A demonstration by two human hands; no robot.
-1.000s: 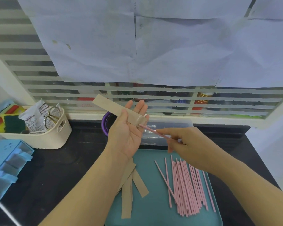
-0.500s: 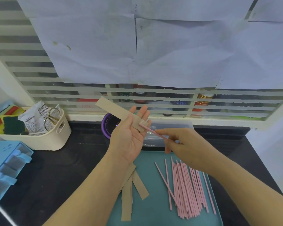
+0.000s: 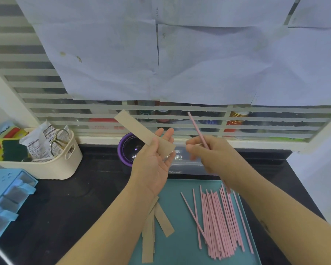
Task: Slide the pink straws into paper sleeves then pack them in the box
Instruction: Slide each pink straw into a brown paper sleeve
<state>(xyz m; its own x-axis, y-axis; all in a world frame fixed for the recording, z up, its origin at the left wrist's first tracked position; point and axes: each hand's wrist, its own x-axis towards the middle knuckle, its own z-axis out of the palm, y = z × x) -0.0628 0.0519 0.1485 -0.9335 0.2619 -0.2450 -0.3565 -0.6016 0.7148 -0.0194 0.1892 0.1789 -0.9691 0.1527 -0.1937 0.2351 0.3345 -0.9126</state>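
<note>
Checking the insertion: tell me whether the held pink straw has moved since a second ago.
Yes. The pink straw in the right hand has swung away from the paper sleeve; its tip now points up across the window slats.

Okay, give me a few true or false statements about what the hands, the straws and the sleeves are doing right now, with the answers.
1. The left hand holds a paper sleeve. True.
2. The held pink straw is already inside that sleeve. False: the right hand holds it apart from the sleeve, tip pointing up.
3. The loose straws lie on the teal tray. True.
4. The scissors lie on the tray. False: they stand in the cream basket.
</note>
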